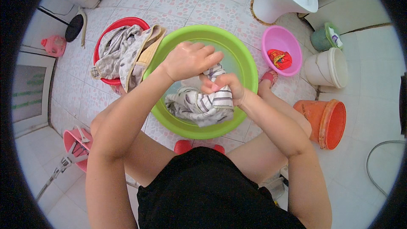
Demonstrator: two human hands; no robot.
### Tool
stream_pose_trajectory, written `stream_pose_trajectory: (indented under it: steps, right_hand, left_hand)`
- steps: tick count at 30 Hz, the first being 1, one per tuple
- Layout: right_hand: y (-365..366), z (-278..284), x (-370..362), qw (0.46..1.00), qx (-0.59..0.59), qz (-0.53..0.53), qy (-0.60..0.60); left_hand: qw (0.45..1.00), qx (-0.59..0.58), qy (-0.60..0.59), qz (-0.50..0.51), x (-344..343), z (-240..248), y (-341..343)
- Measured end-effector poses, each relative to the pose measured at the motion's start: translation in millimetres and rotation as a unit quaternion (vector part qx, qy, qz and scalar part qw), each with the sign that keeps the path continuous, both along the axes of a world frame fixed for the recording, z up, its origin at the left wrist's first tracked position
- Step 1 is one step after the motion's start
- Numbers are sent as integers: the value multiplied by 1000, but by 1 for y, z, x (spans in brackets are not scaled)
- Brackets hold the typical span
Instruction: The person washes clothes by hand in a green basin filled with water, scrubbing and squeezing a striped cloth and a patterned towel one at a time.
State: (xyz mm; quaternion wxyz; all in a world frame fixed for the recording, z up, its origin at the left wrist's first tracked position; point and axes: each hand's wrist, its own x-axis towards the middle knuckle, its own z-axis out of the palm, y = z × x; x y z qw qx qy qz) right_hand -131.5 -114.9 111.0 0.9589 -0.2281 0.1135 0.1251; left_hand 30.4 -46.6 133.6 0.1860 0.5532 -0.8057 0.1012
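Note:
Over a large green basin (197,132) of water, both my hands grip a wet white cloth (197,105) with grey stripes and dark leaf-like marks. My left hand (190,60) is closed round its upper end, knuckles up. Lower and to the right, my right hand (227,88) is wrapped round the striped part, thumb on top. The bunched rest of the cloth hangs down in the basin; how far it dips into the water is hard to see. Left of the basin, a red basin (135,20) holds a heap of patterned cloth (123,48) with a tan edge, which overhangs the rim.
To the right stand a pink basin (271,34) with a red packet (280,59), a white bucket (322,68), an orange bucket (311,112) and a green bin (321,40). A toilet (275,0) is at the far right. A pink container (72,140) with a mop (63,165) stands at left.

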Motion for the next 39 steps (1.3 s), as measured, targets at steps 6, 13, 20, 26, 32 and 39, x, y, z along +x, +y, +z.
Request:
stream_pose_trajectory:
  steps: [6,13,20,26,32,39]
  right_hand:
    - [-6,12,9,851,-521,-32,51]
    - [-7,-28,-1,720,-694,-20,-7]
    - [-4,-22,0,826,-563,-35,-18]
    - [2,10,8,808,-578,-93,58]
    - [-26,-12,3,779,-541,-294,118]
    - [-12,4,20,832,-421,-342,116]
  left_hand:
    - [964,187,148,117,5,26,16]
    - [785,378,468,152,21,44,41]
    - [739,323,537,249,31,26,32]
    - [821,164,463,293,41,12,29]
    - [840,165,443,268,40,21,24]
    - [739,276,575,216,17,14,23]
